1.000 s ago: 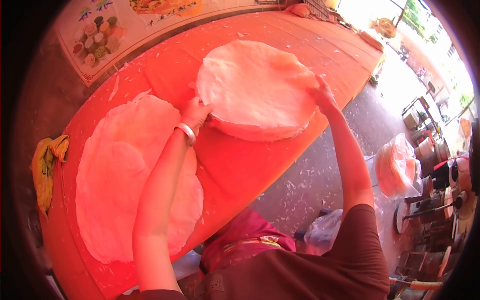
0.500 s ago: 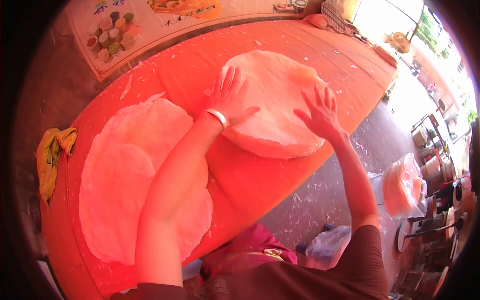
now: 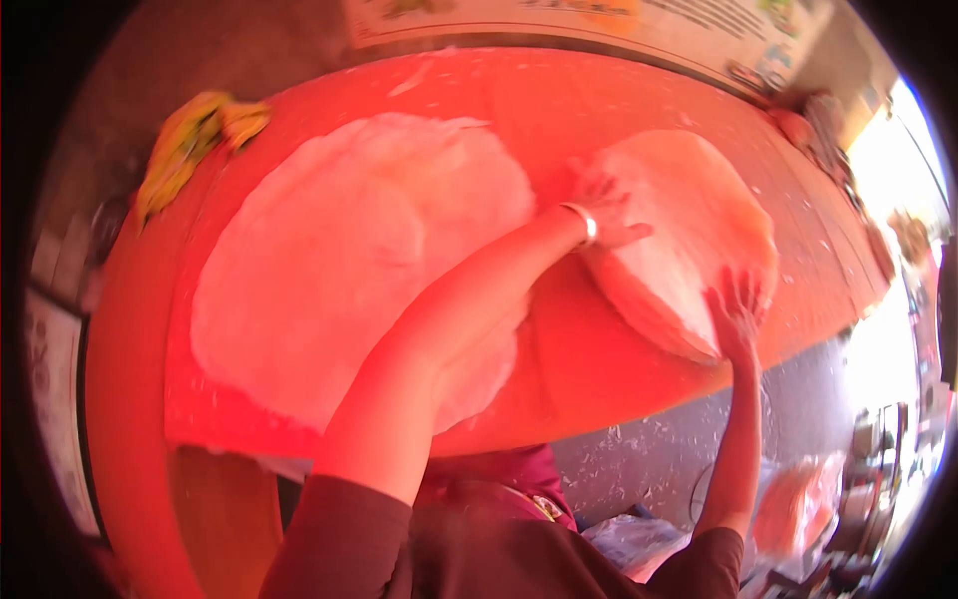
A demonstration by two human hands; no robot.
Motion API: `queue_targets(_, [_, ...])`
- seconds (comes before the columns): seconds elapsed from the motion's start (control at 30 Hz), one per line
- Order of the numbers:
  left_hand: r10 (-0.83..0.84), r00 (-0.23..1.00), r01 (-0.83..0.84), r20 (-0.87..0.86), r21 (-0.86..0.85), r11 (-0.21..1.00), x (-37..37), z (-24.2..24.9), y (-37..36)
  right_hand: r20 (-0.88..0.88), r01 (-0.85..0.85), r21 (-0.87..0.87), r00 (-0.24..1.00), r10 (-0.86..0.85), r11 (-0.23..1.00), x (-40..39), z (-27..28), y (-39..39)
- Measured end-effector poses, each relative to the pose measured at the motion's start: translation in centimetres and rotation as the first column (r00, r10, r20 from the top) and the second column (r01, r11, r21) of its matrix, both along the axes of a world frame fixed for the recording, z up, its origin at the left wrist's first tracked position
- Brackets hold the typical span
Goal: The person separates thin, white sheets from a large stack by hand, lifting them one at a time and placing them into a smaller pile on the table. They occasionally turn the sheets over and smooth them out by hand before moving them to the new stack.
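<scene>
A thick, round, pale slab (image 3: 679,215), whose material I cannot make out, lies on the red-covered table (image 3: 569,384). My left hand (image 3: 611,212), with a pale bracelet on the wrist, rests on its left side, fingers spread. On the slab's near right edge lies my right hand (image 3: 736,309), also open with fingers apart. To the left is a wider, flatter pale round (image 3: 299,270) with an uneven rim. My left forearm crosses over part of it and hides its right side.
A yellow cloth (image 3: 190,150) hangs at the table's far left edge. A printed poster (image 3: 559,25) is along the wall behind. Clear plastic bags (image 3: 639,544) and a bag with pinkish contents (image 3: 793,509) stand on the floor at lower right. Pale scraps litter table and floor.
The camera view has turned left, so the table and both rounds sit further right. Both hands stay spread on the thick slab, which now looks more tilted, with its near left side more exposed.
</scene>
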State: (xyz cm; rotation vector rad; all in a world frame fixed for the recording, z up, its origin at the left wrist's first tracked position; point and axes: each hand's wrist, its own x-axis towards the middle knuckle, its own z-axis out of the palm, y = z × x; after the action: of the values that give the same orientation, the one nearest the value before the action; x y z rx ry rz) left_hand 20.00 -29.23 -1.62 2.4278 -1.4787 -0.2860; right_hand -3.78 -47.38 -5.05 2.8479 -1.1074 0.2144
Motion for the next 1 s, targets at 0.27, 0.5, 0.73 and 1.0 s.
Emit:
queue_targets(0.27, [-0.037, 0.954, -0.135, -0.298, -0.533, 0.835, -1.7, 0.7, 19.3, -0.023, 0.022, 0.098, 1.0, -0.02, 0.995, 0.3, 1.3, 0.8])
queue_targets(0.5, [0.375, 0.584, -0.781, -0.72, -0.624, 0.018, -7.3, -0.5, 42.0, -0.18, -0.136, -0.014, 0.975, 0.131, 0.991, 1.9, 6.6, 4.8])
queue_targets(0.73, [0.03, 0.404, -0.849, -0.914, -0.387, -0.359, -12.1, -3.2, 50.0, 0.184, -0.902, -0.101, 0.399, 0.898, 0.421, 8.3, 6.5, 28.8])
queue_targets(1.0, [-0.421, 0.33, -0.912, -0.845, -0.171, -0.373, -11.9, -1.0, 51.6, 0.253, -0.996, -0.092, -0.015, 0.967, 0.008, 11.9, 2.2, 43.7])
